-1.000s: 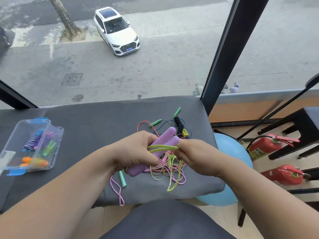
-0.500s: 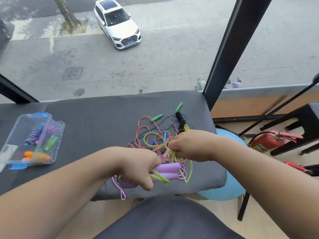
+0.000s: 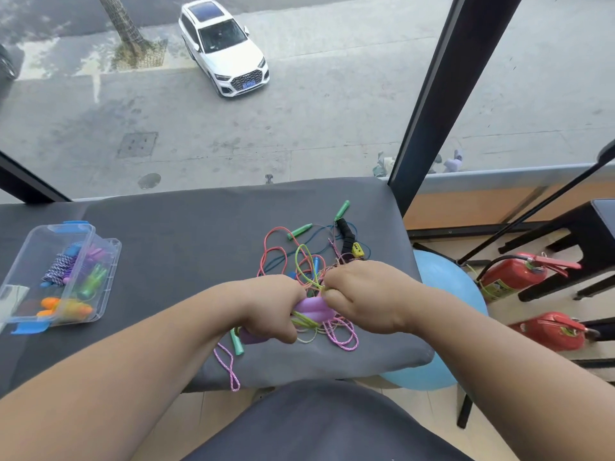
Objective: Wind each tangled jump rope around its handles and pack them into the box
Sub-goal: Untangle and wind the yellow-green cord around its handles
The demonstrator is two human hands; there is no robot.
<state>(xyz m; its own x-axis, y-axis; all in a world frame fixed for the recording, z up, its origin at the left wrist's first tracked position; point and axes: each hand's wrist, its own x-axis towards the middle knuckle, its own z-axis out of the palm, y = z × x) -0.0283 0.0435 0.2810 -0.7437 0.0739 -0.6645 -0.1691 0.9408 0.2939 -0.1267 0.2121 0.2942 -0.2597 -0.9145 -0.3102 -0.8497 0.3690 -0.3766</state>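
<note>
My left hand [image 3: 269, 307] is curled tight around the two purple handles [image 3: 312, 309], which lie side by side. It holds them over the near part of the grey table [image 3: 173, 234]. My right hand [image 3: 362, 294] is right next to it, almost touching. Its fingers and thumb pinch the yellow-green rope [image 3: 304, 264] close to the end of the handles. Some turns of that rope go around the handles, and the rest loops away into the pile of ropes [image 3: 286, 251] behind my hands. The pile is a messy heap of red, blue, pink and yellow-green strings on the table. Two green handles [image 3: 342, 207] and a black handle [image 3: 347, 237] stick out at its far side. A pink rope [image 3: 342, 334] lies under my right hand. A small teal handle [image 3: 237, 342] lies just below my left hand. The clear box [image 3: 20, 281] with blue clips sits on the left side of the table, well apart from the pile. Inside it I can see wound ropes with orange, green and purple handles. To the right of the table are a blue ball [image 3: 446, 284] and two red fire extinguishers [image 3: 512, 277]. Through the window a white car [image 3: 226, 44] is on the road below.
</note>
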